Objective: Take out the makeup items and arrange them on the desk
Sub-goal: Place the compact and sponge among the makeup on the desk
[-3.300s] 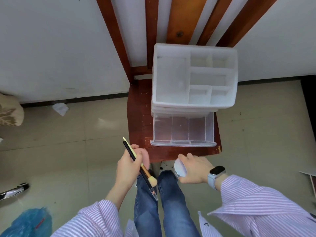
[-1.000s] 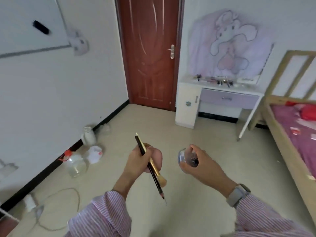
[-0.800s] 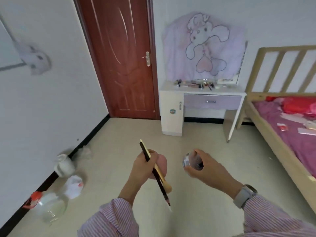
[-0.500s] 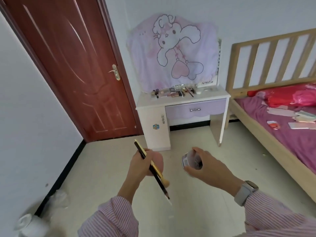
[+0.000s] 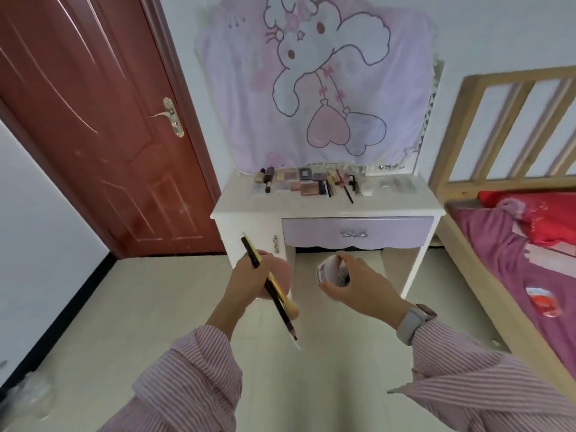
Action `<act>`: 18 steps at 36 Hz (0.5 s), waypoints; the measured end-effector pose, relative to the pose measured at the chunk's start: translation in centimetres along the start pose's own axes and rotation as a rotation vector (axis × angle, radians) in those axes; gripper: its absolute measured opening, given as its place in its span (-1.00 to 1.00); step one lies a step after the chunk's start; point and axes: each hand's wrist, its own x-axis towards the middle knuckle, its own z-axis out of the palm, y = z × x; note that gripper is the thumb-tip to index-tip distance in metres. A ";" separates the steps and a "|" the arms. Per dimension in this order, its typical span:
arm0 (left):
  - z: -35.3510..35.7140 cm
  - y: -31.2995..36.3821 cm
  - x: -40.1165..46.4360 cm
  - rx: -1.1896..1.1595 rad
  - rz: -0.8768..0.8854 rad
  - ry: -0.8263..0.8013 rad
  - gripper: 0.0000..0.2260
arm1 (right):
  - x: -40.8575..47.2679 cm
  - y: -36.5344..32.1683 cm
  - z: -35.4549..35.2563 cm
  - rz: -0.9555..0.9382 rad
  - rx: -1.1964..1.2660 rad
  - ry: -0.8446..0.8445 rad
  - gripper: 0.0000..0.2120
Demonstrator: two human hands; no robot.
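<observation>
this is looking like a bedroom in a home. a white dressing table with a lilac drawer is standing against a pale wall, with a row of makeup palettes and pencils lying on its top. a lilac cloth with a cartoon rabbit is hanging above it. a wooden bed frame with purple and red bedding is sitting on the right, and a dark red panelled door is standing shut on the left over a pale tiled floor.
</observation>
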 end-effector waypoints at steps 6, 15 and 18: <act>-1.7 -0.2 10.5 0.000 -0.072 0.101 -0.88 | 11.8 0.0 0.7 -0.035 0.003 -0.075 -0.43; -4.6 -3.0 30.6 -0.092 -0.170 0.140 -0.95 | 32.1 -0.3 5.1 -0.031 -0.038 -0.164 -0.30; -5.3 -4.5 36.9 -0.072 -0.219 0.107 -0.91 | 38.2 -0.7 6.8 0.009 -0.066 -0.200 -0.23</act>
